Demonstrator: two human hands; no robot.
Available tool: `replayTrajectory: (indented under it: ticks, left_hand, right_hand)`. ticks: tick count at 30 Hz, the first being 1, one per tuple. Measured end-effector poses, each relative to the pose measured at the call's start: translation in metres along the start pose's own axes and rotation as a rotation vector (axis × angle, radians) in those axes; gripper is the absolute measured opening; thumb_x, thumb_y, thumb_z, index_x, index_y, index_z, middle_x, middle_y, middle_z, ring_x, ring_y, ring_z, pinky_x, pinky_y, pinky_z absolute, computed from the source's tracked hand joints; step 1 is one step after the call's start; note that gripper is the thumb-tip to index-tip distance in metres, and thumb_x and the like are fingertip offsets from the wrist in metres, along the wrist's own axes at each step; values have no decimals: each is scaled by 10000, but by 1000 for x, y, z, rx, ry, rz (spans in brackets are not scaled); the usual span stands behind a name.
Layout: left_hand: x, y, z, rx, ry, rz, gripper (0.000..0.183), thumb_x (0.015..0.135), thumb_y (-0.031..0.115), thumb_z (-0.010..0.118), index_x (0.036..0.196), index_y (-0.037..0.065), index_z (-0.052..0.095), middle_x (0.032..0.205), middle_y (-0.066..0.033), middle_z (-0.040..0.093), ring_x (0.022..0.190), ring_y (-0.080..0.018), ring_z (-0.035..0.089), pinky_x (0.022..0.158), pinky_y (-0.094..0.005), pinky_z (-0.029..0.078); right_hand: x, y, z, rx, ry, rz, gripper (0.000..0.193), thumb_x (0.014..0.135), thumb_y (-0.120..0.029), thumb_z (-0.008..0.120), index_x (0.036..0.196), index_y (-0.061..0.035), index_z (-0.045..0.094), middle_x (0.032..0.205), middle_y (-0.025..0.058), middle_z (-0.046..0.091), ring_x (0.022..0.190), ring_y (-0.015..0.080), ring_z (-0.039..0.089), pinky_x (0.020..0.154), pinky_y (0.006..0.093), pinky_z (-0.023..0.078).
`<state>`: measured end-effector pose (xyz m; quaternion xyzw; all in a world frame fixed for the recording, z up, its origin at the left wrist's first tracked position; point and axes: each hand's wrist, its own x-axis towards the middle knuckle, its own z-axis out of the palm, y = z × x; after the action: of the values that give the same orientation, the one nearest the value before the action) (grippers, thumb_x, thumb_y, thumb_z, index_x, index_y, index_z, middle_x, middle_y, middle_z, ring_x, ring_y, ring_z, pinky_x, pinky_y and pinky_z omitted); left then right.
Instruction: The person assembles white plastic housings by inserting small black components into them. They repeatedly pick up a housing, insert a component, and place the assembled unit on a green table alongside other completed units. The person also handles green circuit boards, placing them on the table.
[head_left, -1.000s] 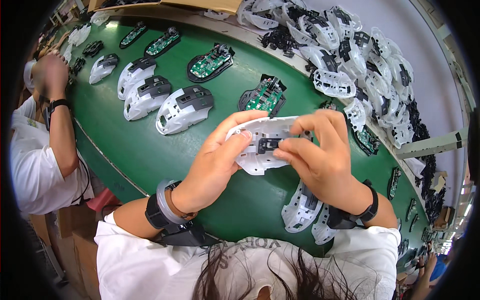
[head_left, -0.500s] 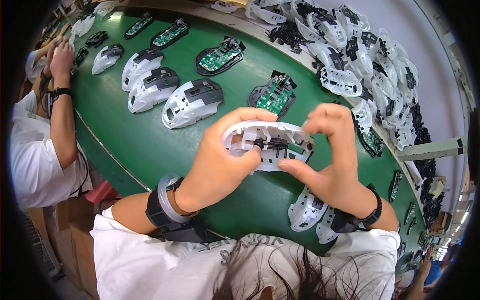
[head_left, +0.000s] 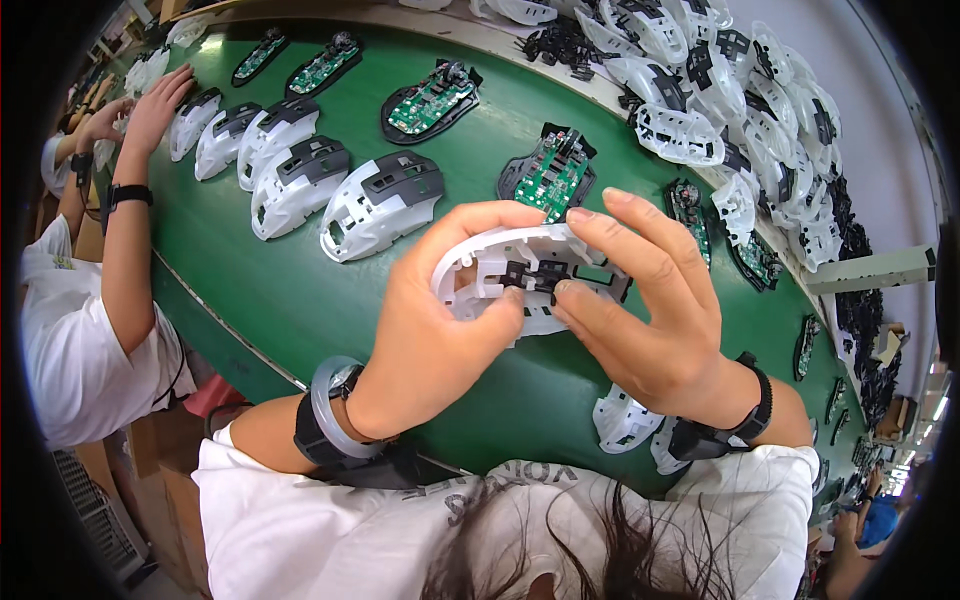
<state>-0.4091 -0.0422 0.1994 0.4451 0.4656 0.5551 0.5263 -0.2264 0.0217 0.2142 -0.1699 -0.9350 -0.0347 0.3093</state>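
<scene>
Long green conveyor belt (head_left: 250,290), cardboard boxes (head_left: 150,480)

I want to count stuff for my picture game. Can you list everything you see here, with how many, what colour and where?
held mouse shell: one, white with black insert, between both hands
mouse shells in a row: about five, white and dark grey, on the belt, upper left
circuit boards: about four nearby, green on black bases, belt centre and top
pile of shell parts: too many to count, white and black, upper right
belt: one, green, across the middle
loose shells: about two, white, under the right wrist
co-worker's arm: one, white sleeve, far left
left hand: one, black wristband and clear bangle
right hand: one, black wristband
</scene>
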Motion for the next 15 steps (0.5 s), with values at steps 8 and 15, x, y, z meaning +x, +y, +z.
replayTrajectory:
  ticks: [8, 15]
  left_hand:
    - [-1, 1, -4, 28, 29, 92, 391, 754, -104, 494, 1115, 23, 576, 1030, -40, 600, 923, -87, 567, 790, -225, 463]
    - [-2, 0, -7, 119, 6, 157, 371, 752, -101, 503, 1085, 29, 600, 1014, -44, 608, 912, -87, 569, 791, -219, 457]
  right_hand:
    - [5, -12, 8, 359, 124, 281, 396, 629, -9, 775, 969, -43, 574, 1139, 174, 534, 1001, 347, 569, 805, 386, 481]
    - [12, -15, -3, 839, -168, 703, 528, 709, -31, 791, 1103, -31, 440, 1066, 68, 511, 976, 130, 542, 853, 271, 449]
